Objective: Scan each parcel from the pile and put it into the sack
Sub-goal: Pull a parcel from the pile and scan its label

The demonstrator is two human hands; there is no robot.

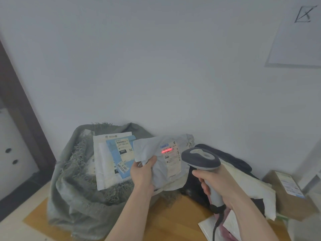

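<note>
The green sack (78,180) holds a white-and-blue parcel (112,159). The left hand (142,173) grips a grey parcel (161,162) upright beside the sack's mouth, label seemingly camera-facing; the right hand (218,183) grips the scanner (201,160).

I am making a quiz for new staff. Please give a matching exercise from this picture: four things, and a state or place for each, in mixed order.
Things:
1. grey parcel
2. scanner
3. blue-and-white parcel
4. cardboard box

States:
A. gripped by the right hand
B. lies in the sack
C. stands at the far right
D. held by the left hand, red line on its label

Pairs: 1-D, 2-A, 3-B, 4-C
</note>
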